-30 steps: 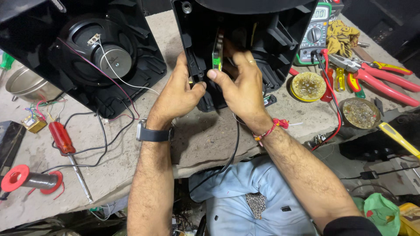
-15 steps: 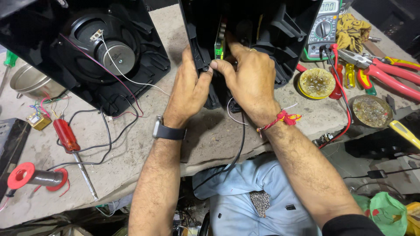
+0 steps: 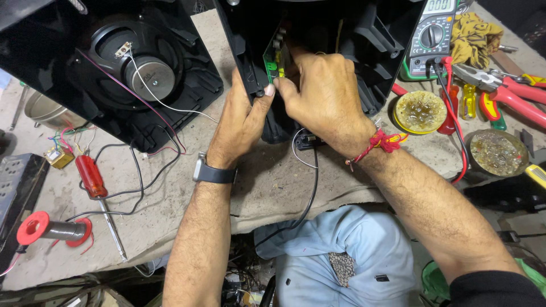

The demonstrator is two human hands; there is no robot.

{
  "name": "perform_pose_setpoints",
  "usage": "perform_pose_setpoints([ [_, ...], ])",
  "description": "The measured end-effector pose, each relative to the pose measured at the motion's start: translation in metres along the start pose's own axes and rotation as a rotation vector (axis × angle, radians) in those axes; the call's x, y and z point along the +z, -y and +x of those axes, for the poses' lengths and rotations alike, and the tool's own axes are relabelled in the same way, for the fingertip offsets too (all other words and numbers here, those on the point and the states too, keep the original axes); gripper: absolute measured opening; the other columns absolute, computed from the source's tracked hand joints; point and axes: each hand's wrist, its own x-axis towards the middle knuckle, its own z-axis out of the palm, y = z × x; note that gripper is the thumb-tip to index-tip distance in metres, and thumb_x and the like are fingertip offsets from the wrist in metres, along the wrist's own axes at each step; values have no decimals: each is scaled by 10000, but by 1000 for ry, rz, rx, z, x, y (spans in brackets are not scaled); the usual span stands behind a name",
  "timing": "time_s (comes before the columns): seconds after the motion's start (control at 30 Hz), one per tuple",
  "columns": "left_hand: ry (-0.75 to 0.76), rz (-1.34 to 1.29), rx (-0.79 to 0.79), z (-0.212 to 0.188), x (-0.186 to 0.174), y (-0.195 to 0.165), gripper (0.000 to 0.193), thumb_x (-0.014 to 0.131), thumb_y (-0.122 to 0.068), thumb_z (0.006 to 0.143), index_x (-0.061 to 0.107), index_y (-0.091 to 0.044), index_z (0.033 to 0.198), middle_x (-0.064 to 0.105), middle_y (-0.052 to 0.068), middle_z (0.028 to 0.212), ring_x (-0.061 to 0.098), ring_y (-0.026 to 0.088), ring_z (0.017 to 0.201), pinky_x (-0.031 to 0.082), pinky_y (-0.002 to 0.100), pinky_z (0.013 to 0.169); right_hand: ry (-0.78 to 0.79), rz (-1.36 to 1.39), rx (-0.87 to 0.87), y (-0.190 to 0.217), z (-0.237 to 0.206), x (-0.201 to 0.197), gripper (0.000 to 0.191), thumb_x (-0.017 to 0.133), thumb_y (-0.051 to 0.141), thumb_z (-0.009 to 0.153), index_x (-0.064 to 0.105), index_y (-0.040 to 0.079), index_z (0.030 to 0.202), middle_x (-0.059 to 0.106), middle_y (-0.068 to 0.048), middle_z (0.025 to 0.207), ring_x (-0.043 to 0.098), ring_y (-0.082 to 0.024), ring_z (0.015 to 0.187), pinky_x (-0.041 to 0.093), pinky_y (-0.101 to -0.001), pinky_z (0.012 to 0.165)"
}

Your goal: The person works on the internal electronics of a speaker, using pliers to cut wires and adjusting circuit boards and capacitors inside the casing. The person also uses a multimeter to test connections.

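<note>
Green circuit board (image 3: 272, 59) inside the black speaker housing (image 3: 364, 40), pinched by left hand (image 3: 242, 116) and right hand (image 3: 321, 94) fingers.

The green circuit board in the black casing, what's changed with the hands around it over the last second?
Both hands stay on the green circuit board: the left hand grips the black casing edge, the right hand has pushed deeper inside. The red-handled screwdriver and the multimeter lie unmoved.
</note>
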Motion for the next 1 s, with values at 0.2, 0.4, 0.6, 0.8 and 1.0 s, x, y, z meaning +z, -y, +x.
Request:
perform_pose_setpoints([
  [0.2, -122, 49, -65, 2, 10, -4, 325, 600, -164, 1074, 487, -1, 1332, 715, 129, 1071, 719, 234, 1005, 573, 372, 908, 101, -122, -75, 3, 7, -19, 264, 789, 245, 915, 727, -10, 937, 660, -179, 635, 674, -375, 596, 535, -460, 586],
  [0.4, -156, 57, -116, 6, 10, -8, 278, 620, -164, 1049, 504, -10, 1250, 705, 94, 957, 721, 211, 883, 578, 357, 789, 20, -49, -221, 1, 18, -45, 395, 786, 257, 918, 727, -36, 1177, 685, -155, 699, 658, -326, 562, 505, -417, 536],
  [0.6, -183, 71, -143, 6, 12, -4, 331, 638, -212, 1034, 508, -21, 1270, 676, 70, 916, 693, 176, 851, 582, 345, 766, -27, -116, -307, -2, 25, -34, 394, 847, 375, 1029, 746, 10, 1137, 700, -96, 752, 666, -254, 610, 512, -366, 586],
  [0.8, -203, 29, -148, 7, 15, 4, 359, 638, -253, 1043, 523, -30, 1299, 663, 52, 918, 685, 162, 857, 591, 335, 776, -28, -195, -234, 1, 26, -29, 360, 868, 331, 933, 762, 5, 1039, 651, -120, 628, 645, -289, 536, 497, -397, 512],
  [1.0, -232, -7, -149, 8, 18, 4, 350, 650, -266, 1022, 538, -36, 1260, 681, 35, 969, 705, 138, 929, 617, 322, 820, -48, -61, -231, -9, 30, -24, 509, 892, 333, 916, 710, -40, 1209, 727, -98, 781, 673, -225, 591, 513, -343, 543],
])
